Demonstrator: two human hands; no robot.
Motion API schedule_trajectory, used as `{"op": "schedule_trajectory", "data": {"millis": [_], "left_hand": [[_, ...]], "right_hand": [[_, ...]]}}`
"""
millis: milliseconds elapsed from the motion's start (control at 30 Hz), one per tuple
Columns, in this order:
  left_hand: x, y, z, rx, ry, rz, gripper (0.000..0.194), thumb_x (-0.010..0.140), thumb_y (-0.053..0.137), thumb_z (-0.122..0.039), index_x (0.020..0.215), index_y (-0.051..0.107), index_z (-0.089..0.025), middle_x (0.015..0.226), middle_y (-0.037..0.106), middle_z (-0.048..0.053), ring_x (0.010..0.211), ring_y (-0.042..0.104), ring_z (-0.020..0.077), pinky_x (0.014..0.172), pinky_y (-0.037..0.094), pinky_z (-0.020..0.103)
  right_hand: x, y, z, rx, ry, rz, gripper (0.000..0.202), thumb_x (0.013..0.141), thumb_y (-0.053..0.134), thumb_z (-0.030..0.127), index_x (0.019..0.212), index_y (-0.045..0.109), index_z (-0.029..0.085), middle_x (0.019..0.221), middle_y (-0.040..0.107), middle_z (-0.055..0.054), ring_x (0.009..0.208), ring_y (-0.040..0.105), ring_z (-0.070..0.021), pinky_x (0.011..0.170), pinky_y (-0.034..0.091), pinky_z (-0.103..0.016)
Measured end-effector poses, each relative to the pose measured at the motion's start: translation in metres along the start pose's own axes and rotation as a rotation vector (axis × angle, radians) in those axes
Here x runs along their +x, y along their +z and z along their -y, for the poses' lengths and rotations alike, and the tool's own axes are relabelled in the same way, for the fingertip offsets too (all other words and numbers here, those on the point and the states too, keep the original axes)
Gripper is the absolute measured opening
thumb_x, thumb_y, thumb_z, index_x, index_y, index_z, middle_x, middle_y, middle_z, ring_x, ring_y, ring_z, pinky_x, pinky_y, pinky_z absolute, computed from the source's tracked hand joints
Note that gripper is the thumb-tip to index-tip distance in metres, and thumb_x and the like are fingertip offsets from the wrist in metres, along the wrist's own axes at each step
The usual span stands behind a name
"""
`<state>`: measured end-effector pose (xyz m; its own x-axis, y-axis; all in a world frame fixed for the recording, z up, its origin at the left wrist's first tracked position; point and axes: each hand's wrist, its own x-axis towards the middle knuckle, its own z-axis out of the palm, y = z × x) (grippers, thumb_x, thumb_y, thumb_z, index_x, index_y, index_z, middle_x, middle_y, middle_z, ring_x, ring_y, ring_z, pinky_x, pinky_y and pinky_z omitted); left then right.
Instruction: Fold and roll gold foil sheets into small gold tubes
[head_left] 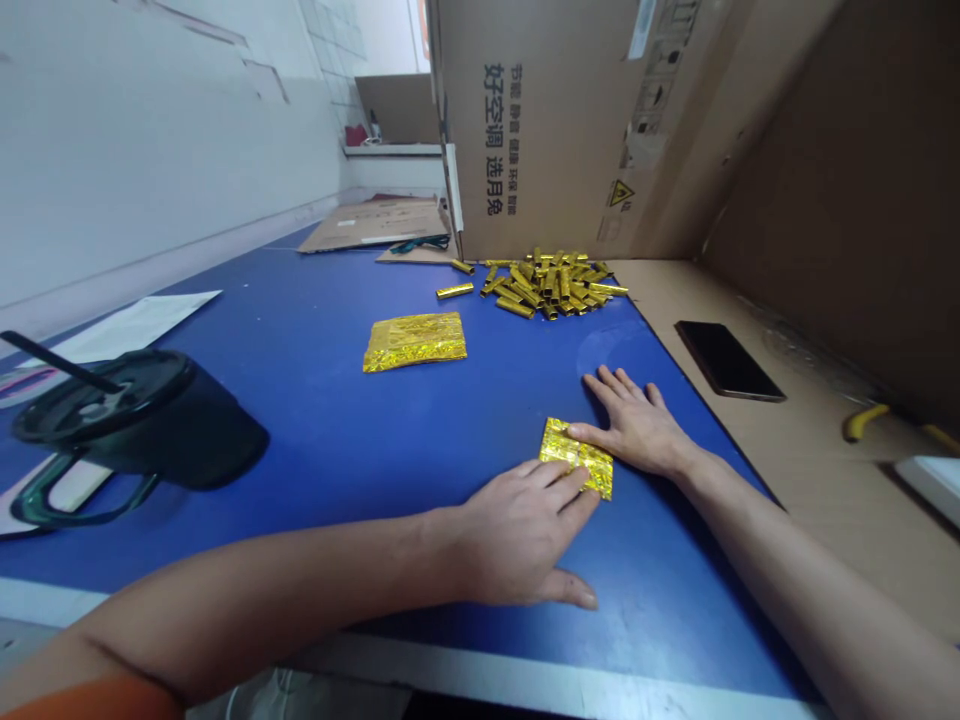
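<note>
A small shiny gold foil sheet (601, 467) lies flat on the blue tabletop (330, 450). My left hand (525, 535) rests over its near edge, fingertips on the foil and thumb spread away. With fingers stretched out on the table, my right hand (637, 425) lies at the foil's right side, its thumb on the upper part. Farther back sits a larger stack of gold foil sheets (415, 341). Behind it, a pile of gold foil tubes (555, 285) spreads along the table's far edge, with one loose gold tube (454, 291) to its left.
A dark lidded mug (172, 420) with a straw stands at the left, beside white paper (142, 325). A large cardboard box (555, 130) rises behind the tubes. On cardboard at the right lie a black phone (727, 360) and a yellow curved object (864, 422).
</note>
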<state>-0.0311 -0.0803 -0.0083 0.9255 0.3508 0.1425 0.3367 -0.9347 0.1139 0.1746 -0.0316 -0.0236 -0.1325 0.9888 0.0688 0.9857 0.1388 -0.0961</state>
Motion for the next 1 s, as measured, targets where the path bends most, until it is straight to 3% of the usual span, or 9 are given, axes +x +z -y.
{"op": "schedule_trajectory", "data": {"millis": [200,400,667,800,1000], "left_hand": [[0.000,-0.002,-0.002,0.010,-0.016,0.014,0.075,0.071,0.042,-0.064,0.121,0.038,-0.009,0.124,0.043,0.014,0.115,0.035,0.0265,0.097,0.023,0.034],[0.000,-0.003,-0.005,0.000,-0.015,0.013,0.073,0.071,0.043,-0.062,0.121,0.038,-0.008,0.124,0.043,0.014,0.114,0.036,0.0264,0.096,0.024,0.034],[-0.002,-0.012,0.011,-0.117,-0.056,0.039,0.070,0.076,0.040,-0.058,0.125,0.032,-0.008,0.126,0.040,0.014,0.116,0.037,0.0235,0.095,0.028,0.032],[-0.004,-0.017,0.021,-0.039,-0.112,0.089,0.074,0.075,0.039,-0.060,0.125,0.033,-0.006,0.128,0.037,0.016,0.119,0.032,0.0255,0.098,0.023,0.036],[-0.009,-0.016,0.010,0.124,-0.101,0.187,0.086,0.068,0.041,-0.068,0.123,0.036,-0.002,0.127,0.038,0.021,0.119,0.031,0.0301,0.099,0.016,0.041]], "right_hand": [[-0.004,-0.001,0.010,-0.002,-0.084,0.062,0.087,0.066,0.027,0.074,0.134,0.021,0.020,0.141,0.015,-0.011,0.127,0.009,-0.0297,0.097,0.011,-0.055],[0.007,0.001,0.002,-0.002,0.049,0.017,0.089,0.066,0.023,0.075,0.133,0.024,0.017,0.140,0.017,-0.013,0.127,0.011,-0.0307,0.096,0.014,-0.056],[0.010,0.004,-0.002,0.006,0.059,0.019,0.089,0.065,0.025,0.075,0.133,0.024,0.018,0.141,0.017,-0.012,0.127,0.010,-0.0305,0.096,0.012,-0.056],[0.010,0.005,-0.004,0.005,0.057,0.021,0.088,0.066,0.025,0.074,0.133,0.023,0.019,0.141,0.017,-0.012,0.127,0.011,-0.0305,0.096,0.012,-0.056],[0.010,0.008,-0.005,-0.009,0.048,0.004,0.084,0.068,0.025,0.072,0.132,0.025,0.019,0.140,0.018,-0.012,0.127,0.011,-0.0310,0.095,0.014,-0.057]]}}
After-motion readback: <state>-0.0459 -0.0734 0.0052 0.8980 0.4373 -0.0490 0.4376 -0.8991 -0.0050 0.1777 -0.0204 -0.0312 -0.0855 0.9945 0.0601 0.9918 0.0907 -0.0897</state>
